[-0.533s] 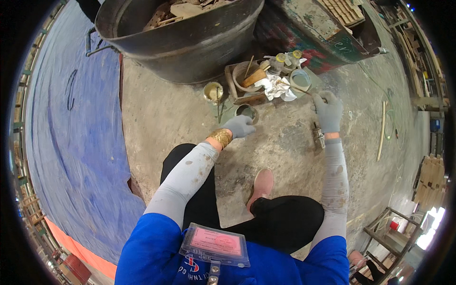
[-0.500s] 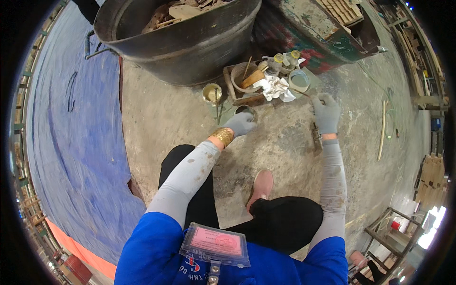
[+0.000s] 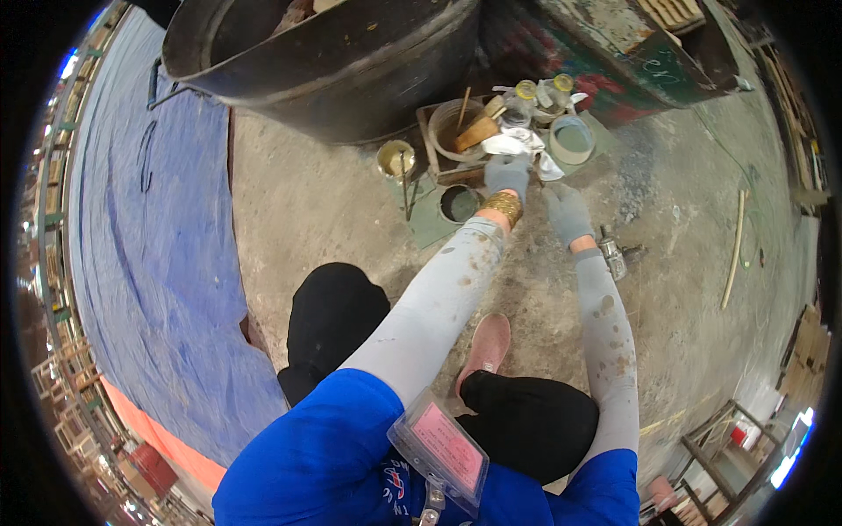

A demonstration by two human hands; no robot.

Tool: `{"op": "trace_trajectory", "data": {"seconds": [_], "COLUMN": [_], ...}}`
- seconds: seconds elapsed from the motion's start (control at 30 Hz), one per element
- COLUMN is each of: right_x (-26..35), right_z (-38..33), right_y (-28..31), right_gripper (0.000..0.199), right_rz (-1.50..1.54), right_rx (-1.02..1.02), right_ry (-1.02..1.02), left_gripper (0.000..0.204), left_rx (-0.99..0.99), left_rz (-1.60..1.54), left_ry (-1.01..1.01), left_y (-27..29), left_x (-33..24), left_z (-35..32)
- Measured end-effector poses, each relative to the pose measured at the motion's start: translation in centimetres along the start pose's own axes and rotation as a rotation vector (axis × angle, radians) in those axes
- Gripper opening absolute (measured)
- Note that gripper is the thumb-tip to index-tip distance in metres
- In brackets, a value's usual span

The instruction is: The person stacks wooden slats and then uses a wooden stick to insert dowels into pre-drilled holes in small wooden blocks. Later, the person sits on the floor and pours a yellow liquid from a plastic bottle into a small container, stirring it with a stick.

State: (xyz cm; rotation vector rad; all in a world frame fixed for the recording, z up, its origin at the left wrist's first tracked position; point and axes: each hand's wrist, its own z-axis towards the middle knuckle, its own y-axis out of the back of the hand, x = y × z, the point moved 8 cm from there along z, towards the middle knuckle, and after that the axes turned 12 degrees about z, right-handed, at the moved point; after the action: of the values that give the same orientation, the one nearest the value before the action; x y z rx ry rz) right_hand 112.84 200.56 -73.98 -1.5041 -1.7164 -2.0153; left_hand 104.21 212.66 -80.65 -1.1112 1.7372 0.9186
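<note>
The left arm reaches diagonally forward and across, its grey sleeve passing over the knee gap. The gloved left hand is at the crumpled white cloth, which lies at the right side of the wooden tray. Its fingers overlap the cloth's near side; whether they pinch it or only press on it, I cannot tell. The right arm rises more steeply, leaning inward, and the gloved right hand is just beside the left one, back upward. Its fingers point forward toward the cloth's loose end; I cannot tell whether they grip something.

Ahead, the dark metal tub and the green container wall off the work. A round dark pot stands just left of the left wrist, and a metal tool lies close by the right wrist. Bare floor opens out to the right; on the left it runs to the edge of the blue sheet.
</note>
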Motion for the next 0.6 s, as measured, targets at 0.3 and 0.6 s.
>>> {"op": "trace_trajectory", "data": {"seconds": [0.3, 0.6], "right_x": [6.6, 5.4], "right_z": [-4.3, -8.5], "right_y": [0.7, 1.6], "right_gripper": [0.022, 0.019], "right_rz": [-0.304, 0.054], "right_rx": [0.057, 0.221], "right_ry": [0.182, -0.003], "left_gripper": [0.021, 0.034], "left_rx": [0.033, 1.151], "left_rz": [0.031, 0.139], "left_ry": [0.045, 0.323], "left_y": [-0.6, 2.2], "left_x": [0.7, -2.3], "left_z": [1.7, -0.6]}}
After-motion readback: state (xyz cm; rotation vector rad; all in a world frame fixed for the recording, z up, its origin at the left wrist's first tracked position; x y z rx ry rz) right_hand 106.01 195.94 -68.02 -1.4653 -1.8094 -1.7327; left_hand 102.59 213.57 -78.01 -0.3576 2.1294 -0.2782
